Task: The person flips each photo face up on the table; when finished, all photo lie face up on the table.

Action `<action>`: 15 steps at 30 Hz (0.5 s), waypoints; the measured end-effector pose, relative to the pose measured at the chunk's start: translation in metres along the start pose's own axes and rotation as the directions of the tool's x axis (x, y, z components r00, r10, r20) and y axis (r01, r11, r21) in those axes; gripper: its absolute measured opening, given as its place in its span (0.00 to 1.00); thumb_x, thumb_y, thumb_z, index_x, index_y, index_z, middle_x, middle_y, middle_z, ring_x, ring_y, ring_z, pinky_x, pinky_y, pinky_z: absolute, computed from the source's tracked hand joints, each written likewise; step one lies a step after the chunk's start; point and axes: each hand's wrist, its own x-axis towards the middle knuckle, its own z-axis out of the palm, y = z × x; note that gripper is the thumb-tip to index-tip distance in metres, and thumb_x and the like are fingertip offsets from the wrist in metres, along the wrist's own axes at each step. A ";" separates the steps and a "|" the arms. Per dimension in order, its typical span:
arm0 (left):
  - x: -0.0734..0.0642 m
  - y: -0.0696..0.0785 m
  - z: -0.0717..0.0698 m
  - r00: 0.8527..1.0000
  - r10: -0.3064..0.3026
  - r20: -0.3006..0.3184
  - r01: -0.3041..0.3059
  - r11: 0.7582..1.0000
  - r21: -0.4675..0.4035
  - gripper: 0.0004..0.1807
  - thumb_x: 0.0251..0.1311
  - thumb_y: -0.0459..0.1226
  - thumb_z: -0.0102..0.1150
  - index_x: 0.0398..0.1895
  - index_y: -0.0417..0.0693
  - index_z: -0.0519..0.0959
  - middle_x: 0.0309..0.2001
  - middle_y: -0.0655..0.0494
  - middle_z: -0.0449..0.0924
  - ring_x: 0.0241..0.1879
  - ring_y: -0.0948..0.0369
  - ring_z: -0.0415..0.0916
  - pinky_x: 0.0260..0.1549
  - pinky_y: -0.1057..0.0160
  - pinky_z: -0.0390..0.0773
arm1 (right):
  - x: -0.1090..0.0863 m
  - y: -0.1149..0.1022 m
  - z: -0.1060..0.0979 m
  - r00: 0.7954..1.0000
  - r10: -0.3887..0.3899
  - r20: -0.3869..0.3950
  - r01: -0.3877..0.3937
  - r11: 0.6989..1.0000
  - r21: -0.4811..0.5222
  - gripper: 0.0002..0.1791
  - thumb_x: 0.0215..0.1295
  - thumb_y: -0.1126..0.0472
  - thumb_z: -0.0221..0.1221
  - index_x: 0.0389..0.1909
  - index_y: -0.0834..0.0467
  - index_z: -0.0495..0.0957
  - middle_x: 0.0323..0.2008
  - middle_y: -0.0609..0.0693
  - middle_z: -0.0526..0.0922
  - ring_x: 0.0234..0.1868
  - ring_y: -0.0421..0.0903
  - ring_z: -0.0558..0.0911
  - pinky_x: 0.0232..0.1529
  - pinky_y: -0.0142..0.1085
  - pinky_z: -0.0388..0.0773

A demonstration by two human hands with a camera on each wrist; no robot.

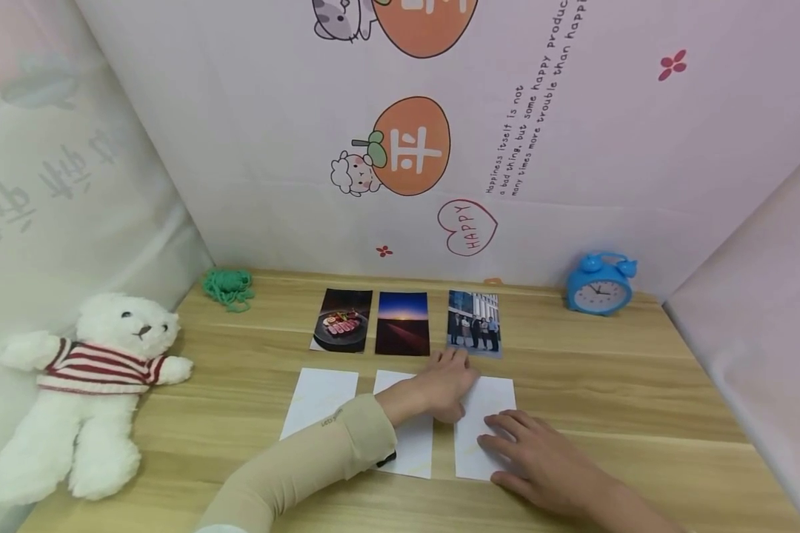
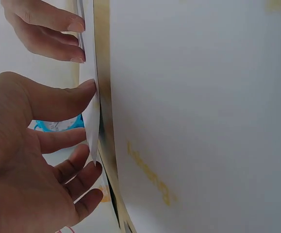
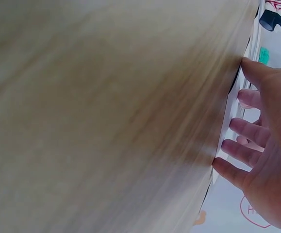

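Note:
Three white cards lie in a row on the wooden table: a left card, a middle card and a right card. My left hand reaches over the middle card, thumb and fingertips at the right card's upper left corner. In the left wrist view its thumb and loosely bent fingers touch that card's edges. My right hand rests with spread fingers on the right card's right side. Behind the cards lie a food photo, a sunset photo and a group photo.
A white teddy bear in a striped sweater lies on the left. Green yarn sits in the back left corner, and a blue alarm clock stands at the back right. A printed curtain rises behind the table.

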 end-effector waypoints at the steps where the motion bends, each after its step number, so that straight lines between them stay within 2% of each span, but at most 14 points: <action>1: 0.000 0.000 0.000 1.000 -0.003 -0.002 0.003 1.000 -0.009 0.34 0.58 0.45 0.71 0.70 0.58 0.74 0.67 0.53 0.70 0.66 0.55 0.66 0.69 0.52 0.68 | 0.000 0.000 -0.001 1.000 0.002 0.005 -0.002 1.000 0.004 0.28 0.75 0.33 0.51 0.65 0.43 0.80 0.68 0.49 0.79 0.68 0.55 0.77 0.67 0.58 0.77; 10: 0.002 -0.001 0.002 1.000 -0.012 -0.029 0.010 0.996 -0.087 0.39 0.54 0.40 0.74 0.71 0.57 0.70 0.65 0.54 0.74 0.67 0.55 0.70 0.73 0.51 0.69 | 0.001 -0.002 -0.003 1.000 -0.001 0.005 0.001 1.000 -0.003 0.26 0.75 0.34 0.53 0.64 0.42 0.79 0.67 0.48 0.80 0.68 0.53 0.78 0.67 0.57 0.77; 15: 0.004 -0.003 0.003 0.998 -0.014 -0.060 0.002 0.979 -0.203 0.34 0.57 0.33 0.70 0.68 0.55 0.73 0.62 0.54 0.76 0.59 0.58 0.75 0.64 0.60 0.77 | 0.003 -0.006 -0.003 0.998 -0.032 -0.044 0.031 0.999 -0.032 0.23 0.73 0.39 0.58 0.61 0.45 0.81 0.63 0.47 0.81 0.65 0.50 0.79 0.66 0.52 0.80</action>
